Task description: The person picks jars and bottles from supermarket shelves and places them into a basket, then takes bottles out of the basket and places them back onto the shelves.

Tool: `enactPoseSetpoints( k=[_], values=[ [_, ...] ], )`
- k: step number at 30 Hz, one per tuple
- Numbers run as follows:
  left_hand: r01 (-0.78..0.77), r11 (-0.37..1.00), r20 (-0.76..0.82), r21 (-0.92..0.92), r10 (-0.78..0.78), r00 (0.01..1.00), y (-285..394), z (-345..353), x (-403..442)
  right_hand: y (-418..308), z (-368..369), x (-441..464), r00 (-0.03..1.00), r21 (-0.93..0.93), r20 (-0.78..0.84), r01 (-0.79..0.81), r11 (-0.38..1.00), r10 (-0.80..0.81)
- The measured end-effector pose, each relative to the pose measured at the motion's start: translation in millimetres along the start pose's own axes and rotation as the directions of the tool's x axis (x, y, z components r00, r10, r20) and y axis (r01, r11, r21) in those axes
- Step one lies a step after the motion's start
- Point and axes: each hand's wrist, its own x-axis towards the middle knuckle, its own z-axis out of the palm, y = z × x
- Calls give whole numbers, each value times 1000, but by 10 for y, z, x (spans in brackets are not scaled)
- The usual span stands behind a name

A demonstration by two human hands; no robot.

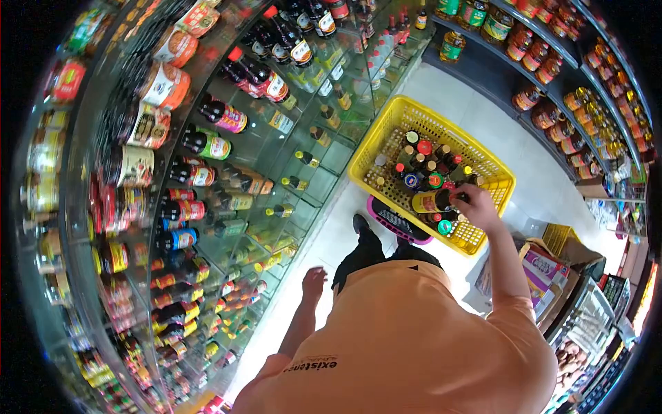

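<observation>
My right hand (474,203) is closed on the dark neck of a bottle with a yellow and red label (429,201), which lies tilted over the front part of the yellow basket (476,147). Several upright bottles with red, green, white and yellow caps stand close together inside the basket, just beyond that bottle. My left hand (315,277) hangs low beside my body, away from the shelves, its fingers partly curled with a gap to the thumb and nothing visible in it.
Glass shelves (324,186) full of bottles and jars run along the left. Dark shelves (476,48) with jars curve round the upper right. A purple-rimmed basket (396,226) sits under the yellow one. Cardboard boxes (545,272) stand at the right.
</observation>
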Motion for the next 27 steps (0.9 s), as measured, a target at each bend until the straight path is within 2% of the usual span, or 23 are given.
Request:
enactPoseSetpoints(
  k=[1,3,4,5,6,8,9,11,13,14,15,16,17,19,20,21,23,24,25,27],
  values=[
    [-69,987,40,-143,75,996,116,171,24,-54,-144,-41,1000,-5,12,18,1000,-18],
    [-136,959,110,-248,167,980,572,553,-25,-132,-366,-65,987,193,-24,161,968,-159],
    [-246,954,120,-172,268,956,796,747,-67,-167,-454,-88,989,259,-8,147,955,-150],
    [-271,958,148,-96,283,948,1093,919,-163,-281,-543,-108,984,260,8,171,950,-179],
    [-490,871,228,33,471,852,1465,1067,-344,-424,-638,-133,986,378,51,130,917,-161],
    [-222,936,333,-272,308,891,1953,1323,-614,-646,-720,-142,979,536,143,44,843,-142],
    [-232,931,299,-281,314,901,1888,1446,-619,-717,-684,-141,972,536,165,56,842,-170],
    [-71,853,414,-517,322,851,1880,1574,-671,-879,-592,-140,961,624,254,-77,777,-109],
    [-90,815,443,-573,400,802,2146,1431,-1121,-992,-314,-92,937,664,288,-46,746,-198],
    [-81,831,448,-550,376,811,2016,1327,-1159,-1049,-139,-79,938,703,262,-23,711,-228],
    [-72,837,411,-542,340,846,1870,1217,-1259,-1136,8,-82,938,739,235,-2,673,-256],
    [-94,820,357,-565,345,868,1785,1109,-1413,-1248,126,-121,918,727,340,-119,677,-203],
    [-115,803,304,-585,348,887,1681,1008,-1559,-1331,343,-139,917,689,249,59,722,-313],
    [-197,745,185,-638,396,899,1346,790,-1782,-1570,727,-278,894,754,378,-146,640,-241],
    [-256,697,99,-669,426,899,1204,675,-1904,-1642,1001,-319,874,773,362,-87,628,-324],
    [-281,676,55,-681,430,901,1048,549,-2040,-1723,1269,-393,886,778,346,-87,622,-308],
    [-268,671,-64,-691,313,948,755,282,-2358,-1972,1684,-612,792,799,475,-207,565,-383],
    [-323,677,-153,-661,300,942,587,169,-2502,-2052,1992,-714,773,788,529,-293,542,-351],
    [-347,655,-197,-671,293,935,457,47,-2674,-2132,2251,-838,714,773,584,-343,534,-386],
    [-414,656,-335,-631,250,908,211,-178,-3028,-2310,2787,-1171,611,693,672,-319,647,-418]
  ],
)
